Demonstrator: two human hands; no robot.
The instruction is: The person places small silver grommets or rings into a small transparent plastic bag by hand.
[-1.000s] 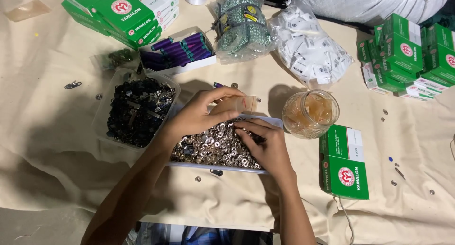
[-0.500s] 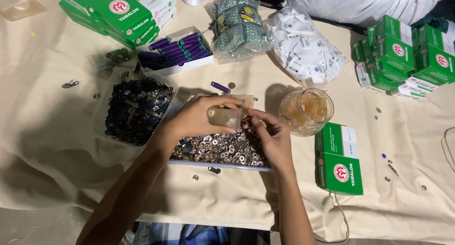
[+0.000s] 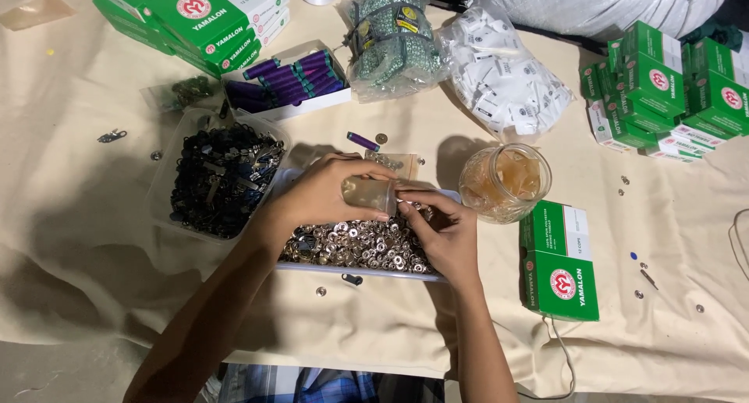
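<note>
My left hand [image 3: 320,196] has the small clear plastic cup [image 3: 368,194] wrapped in its fingers, tipped on its side just over the far rim of the shallow tray [image 3: 359,269]. A second ago this cup sat higher and further back; now it's down at the pile, and my right hand [image 3: 445,235] has slid in under its mouth. My right fingertips are pinched close together at the cup's lip; whether they grip a snap I can't tell. So the cup and both hands have closed in over the tray.

That tray holds a heap of silver metal snap buttons [image 3: 359,245], near the front edge of the cream cloth-covered tabletop [image 3: 94,239]. Just left of it, a clear tub full of black metal sliders [image 3: 218,181]. To the right, a round glass jar [image 3: 505,182] with amber-tinted contents I can't make out. Behind, an open box of purple thread spools [image 3: 292,79], a bag of green trim [image 3: 390,36] and a bag of white tags [image 3: 503,75]. Green boxes [image 3: 560,261] lie at the right side, more stacked at both far corners.
</note>
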